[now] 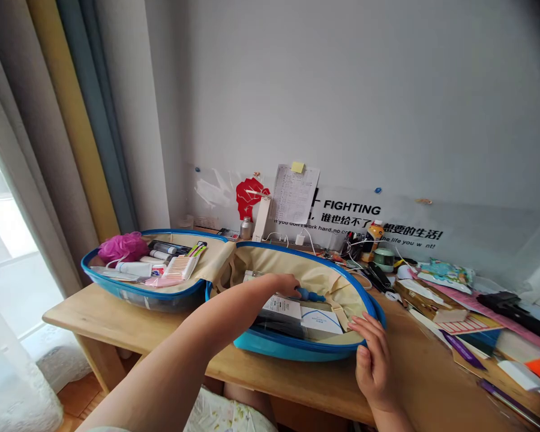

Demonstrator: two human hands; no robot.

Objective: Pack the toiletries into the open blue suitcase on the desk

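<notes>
A blue suitcase (315, 347) lies spread in two halves on the wooden table, its inside lined in beige. My left hand (288, 285) reaches into the right half, its fingers closed around a slim blue item (312, 296) of a kind I cannot make out. Below that hand are a white box with printed text (284, 306), a white and blue box (321, 321) and something dark in clear wrapping (279, 326). At the right end of the case, my right hand (373, 348) touches the rim with its fingers stretched out.
The left half carries a purple bath puff (123, 246), a pink comb (180, 270), white tubes (135, 269) and other toiletries. Pens, papers, cables and a green-lidded jar (384, 259) crowd the table's right side. A curtain (58, 108) hangs at left.
</notes>
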